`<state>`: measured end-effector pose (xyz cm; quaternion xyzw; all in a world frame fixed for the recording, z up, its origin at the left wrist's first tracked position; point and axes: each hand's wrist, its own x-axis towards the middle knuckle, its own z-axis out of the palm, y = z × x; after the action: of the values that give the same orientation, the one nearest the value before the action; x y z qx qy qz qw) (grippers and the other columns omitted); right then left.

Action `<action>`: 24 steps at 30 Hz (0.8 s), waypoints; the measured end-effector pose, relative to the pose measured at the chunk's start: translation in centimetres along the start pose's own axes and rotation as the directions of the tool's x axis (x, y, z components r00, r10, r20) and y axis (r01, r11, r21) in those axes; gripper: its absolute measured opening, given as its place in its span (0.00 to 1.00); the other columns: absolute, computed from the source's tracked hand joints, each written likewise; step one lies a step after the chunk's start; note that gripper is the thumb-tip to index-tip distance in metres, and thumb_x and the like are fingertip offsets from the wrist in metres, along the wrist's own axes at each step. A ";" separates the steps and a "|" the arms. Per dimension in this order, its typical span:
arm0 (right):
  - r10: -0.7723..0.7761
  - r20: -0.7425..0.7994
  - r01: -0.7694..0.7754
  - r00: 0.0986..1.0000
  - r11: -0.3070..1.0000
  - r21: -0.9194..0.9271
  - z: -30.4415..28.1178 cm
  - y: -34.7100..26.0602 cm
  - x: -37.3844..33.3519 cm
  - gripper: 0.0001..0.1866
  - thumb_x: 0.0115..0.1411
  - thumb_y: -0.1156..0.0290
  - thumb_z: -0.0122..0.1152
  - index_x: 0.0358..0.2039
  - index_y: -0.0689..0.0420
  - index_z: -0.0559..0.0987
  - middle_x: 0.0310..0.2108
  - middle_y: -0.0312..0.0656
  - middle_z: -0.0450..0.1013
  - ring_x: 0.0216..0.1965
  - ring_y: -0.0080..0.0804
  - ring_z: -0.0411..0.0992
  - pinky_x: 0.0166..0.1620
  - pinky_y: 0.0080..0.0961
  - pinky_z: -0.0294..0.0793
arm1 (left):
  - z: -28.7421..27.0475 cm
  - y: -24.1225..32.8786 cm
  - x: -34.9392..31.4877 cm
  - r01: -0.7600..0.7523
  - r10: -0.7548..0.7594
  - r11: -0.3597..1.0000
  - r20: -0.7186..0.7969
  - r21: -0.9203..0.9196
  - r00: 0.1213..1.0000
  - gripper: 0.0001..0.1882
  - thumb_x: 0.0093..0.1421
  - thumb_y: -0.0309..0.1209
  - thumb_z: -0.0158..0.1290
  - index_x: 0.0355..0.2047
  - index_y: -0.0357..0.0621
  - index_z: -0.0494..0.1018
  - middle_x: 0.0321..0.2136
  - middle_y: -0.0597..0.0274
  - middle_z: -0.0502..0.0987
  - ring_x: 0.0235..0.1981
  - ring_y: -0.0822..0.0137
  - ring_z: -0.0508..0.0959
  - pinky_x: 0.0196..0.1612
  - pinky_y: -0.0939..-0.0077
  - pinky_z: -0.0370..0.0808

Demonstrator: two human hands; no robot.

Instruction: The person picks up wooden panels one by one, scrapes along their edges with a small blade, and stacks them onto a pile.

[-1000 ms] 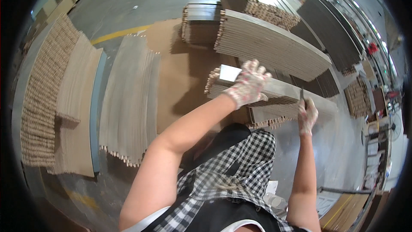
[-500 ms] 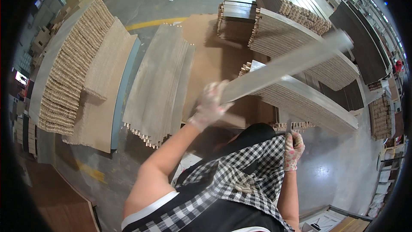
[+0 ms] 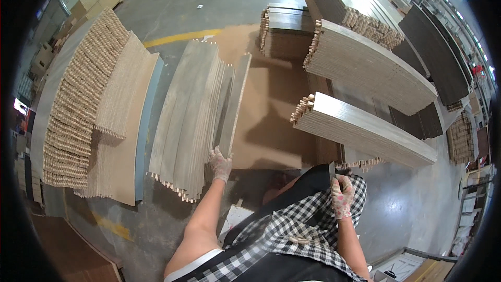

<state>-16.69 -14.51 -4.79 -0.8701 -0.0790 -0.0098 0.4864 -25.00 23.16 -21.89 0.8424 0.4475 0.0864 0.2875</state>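
Note:
Gloved in white with pink spots, my left hand (image 3: 221, 165) grips the near end of a long grey-brown board (image 3: 238, 102). This board stands on edge beside a row of similar boards (image 3: 190, 91) with short wooden dowels at their ends. A narrow gap shows between it and the row. My right hand (image 3: 343, 198), in a matching glove, is closed round a small flat metal blade (image 3: 332, 170) pointing up in front of my body. Its handle is hidden in my fist. To the right lies a stack of doweled boards (image 3: 365, 128), its top board pale and shiny.
A brown sheet (image 3: 269, 89) lies under the work area. More board stacks stand at the far right (image 3: 370, 68) and far back (image 3: 287, 26). At the left rises a tall doweled stack (image 3: 78, 104) beside a blue-edged panel (image 3: 148, 125). A yellow line (image 3: 182, 36) crosses the floor.
My left hand has swung the board from over the right stack to the left row, setting it on edge there. My right hand, still with the blade, has moved slightly left and down.

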 end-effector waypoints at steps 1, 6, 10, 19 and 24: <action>0.046 -0.003 -0.045 0.999 0.998 0.047 0.3 1.3 -0.1 0.07 0.57 0.72 0.59 0.33 0.63 0.78 0.25 0.41 0.74 0.28 0.26 0.72 0.35 0.23 0.70 | 0.8 -0.8 0.1 -0.033 0.033 0.999 0.014 -0.023 0.999 0.37 0.48 0.39 0.62 0.55 0.36 0.61 0.55 0.33 0.60 0.59 0.40 0.58 0.61 0.54 0.57; 0.026 0.011 -0.026 1.000 0.999 -0.023 1.3 -0.3 0.3 0.08 0.57 0.71 0.59 0.33 0.63 0.78 0.27 0.41 0.75 0.29 0.25 0.72 0.36 0.22 0.70 | 0.9 -2.3 0.9 0.094 -0.092 0.994 0.045 -0.048 0.995 0.37 0.47 0.39 0.62 0.54 0.35 0.62 0.53 0.33 0.61 0.57 0.40 0.60 0.59 0.54 0.58; 0.115 0.063 -0.119 0.991 0.991 0.059 1.5 0.9 0.0 0.09 0.57 0.71 0.59 0.34 0.63 0.78 0.27 0.40 0.76 0.29 0.24 0.72 0.36 0.22 0.70 | 0.5 -2.2 0.4 0.178 -0.171 0.982 -0.095 0.068 0.981 0.35 0.46 0.40 0.63 0.50 0.33 0.64 0.48 0.34 0.65 0.54 0.42 0.64 0.57 0.54 0.60; 0.103 0.062 -0.101 0.993 0.994 -0.029 1.6 1.0 0.2 0.08 0.57 0.72 0.58 0.34 0.63 0.78 0.25 0.41 0.76 0.28 0.24 0.72 0.35 0.22 0.71 | -0.4 -2.0 1.9 0.228 -0.220 0.967 -0.074 0.118 0.973 0.36 0.47 0.43 0.61 0.52 0.34 0.64 0.52 0.33 0.63 0.56 0.40 0.62 0.58 0.52 0.61; 0.084 0.036 -0.084 0.996 0.996 -0.011 2.0 1.9 -0.4 0.08 0.57 0.71 0.58 0.33 0.62 0.79 0.25 0.43 0.77 0.27 0.27 0.74 0.34 0.23 0.72 | -0.2 -2.0 0.9 0.205 -0.197 0.963 -0.064 0.172 0.978 0.37 0.48 0.44 0.61 0.53 0.35 0.63 0.53 0.32 0.62 0.56 0.40 0.62 0.60 0.55 0.58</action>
<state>-16.95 -13.89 -7.46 -0.8750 -0.0511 0.0260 0.4806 -25.96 24.88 -22.96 0.8126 0.5432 0.0359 0.2080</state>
